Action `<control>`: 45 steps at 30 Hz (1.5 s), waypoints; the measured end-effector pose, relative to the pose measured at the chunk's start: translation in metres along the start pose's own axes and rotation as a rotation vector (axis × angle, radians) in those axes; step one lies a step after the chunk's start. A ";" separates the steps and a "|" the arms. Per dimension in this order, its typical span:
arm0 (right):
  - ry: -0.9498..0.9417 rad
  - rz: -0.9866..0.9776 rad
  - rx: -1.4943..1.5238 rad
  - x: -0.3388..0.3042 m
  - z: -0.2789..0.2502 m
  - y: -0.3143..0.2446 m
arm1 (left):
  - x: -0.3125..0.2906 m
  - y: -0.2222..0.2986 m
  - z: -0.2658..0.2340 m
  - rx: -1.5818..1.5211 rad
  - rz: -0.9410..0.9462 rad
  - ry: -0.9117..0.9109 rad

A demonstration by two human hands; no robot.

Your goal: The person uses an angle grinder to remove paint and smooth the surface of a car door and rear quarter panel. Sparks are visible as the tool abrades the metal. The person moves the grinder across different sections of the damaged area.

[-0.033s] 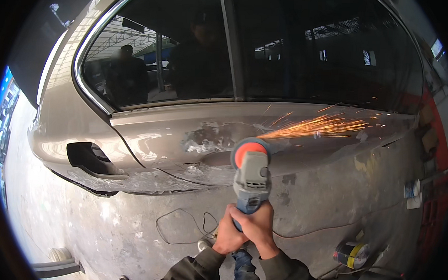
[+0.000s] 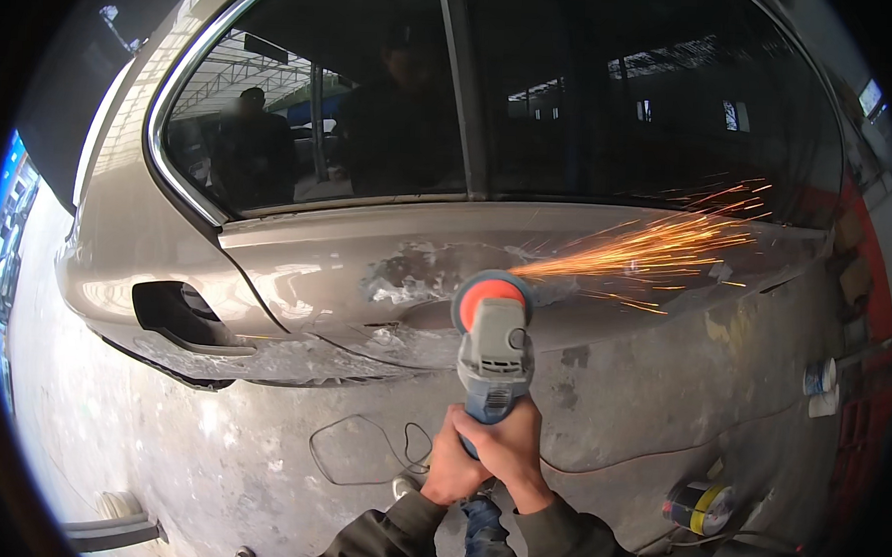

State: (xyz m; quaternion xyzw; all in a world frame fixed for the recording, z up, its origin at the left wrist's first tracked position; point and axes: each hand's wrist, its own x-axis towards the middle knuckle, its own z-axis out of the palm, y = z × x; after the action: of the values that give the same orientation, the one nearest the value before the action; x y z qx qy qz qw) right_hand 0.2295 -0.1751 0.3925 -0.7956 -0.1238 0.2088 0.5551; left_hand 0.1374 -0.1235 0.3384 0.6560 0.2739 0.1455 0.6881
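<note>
Both of my hands are wrapped round the body of an angle grinder [image 2: 496,350], grey at the head and blue at the handle. My left hand [image 2: 453,463] grips it from the left, and my right hand [image 2: 511,449] overlaps from the right. The grinder's round red-orange disc [image 2: 487,292] is against the car door [image 2: 408,227]. Orange sparks [image 2: 656,248] fly from the disc to the right along the panel. Left of the disc is a patch of stripped paint [image 2: 421,270], with bare grey metal and whitish edges.
The beige car has dark windows [image 2: 652,108] above the door and an open recess [image 2: 181,315] at lower left. A cable [image 2: 338,483] loops on the concrete floor [image 2: 220,448]. A yellow-banded can [image 2: 703,507] lies at right, with white tubs [image 2: 822,385] beyond it. A grey metal beam [image 2: 116,531] is at lower left.
The grinder has shifted slightly to the left along the panel, both hands still on it. The spray of sparks has grown denser and wider.
</note>
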 end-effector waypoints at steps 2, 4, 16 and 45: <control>0.028 -0.033 0.033 0.000 -0.001 -0.007 | 0.002 0.001 0.001 -0.006 -0.021 -0.021; 0.033 -0.002 0.064 0.000 -0.012 0.007 | 0.002 0.008 0.007 0.063 -0.047 -0.068; 0.014 0.009 0.026 -0.002 -0.008 0.004 | -0.002 0.016 0.005 0.081 0.016 -0.023; -0.185 0.038 0.032 0.007 -0.006 -0.014 | -0.005 0.027 -0.003 0.134 -0.032 0.089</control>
State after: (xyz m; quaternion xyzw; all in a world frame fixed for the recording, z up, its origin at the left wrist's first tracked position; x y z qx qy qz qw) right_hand 0.2386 -0.1724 0.4058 -0.7660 -0.1562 0.2939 0.5499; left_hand 0.1364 -0.1211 0.3663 0.6889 0.3238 0.1447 0.6322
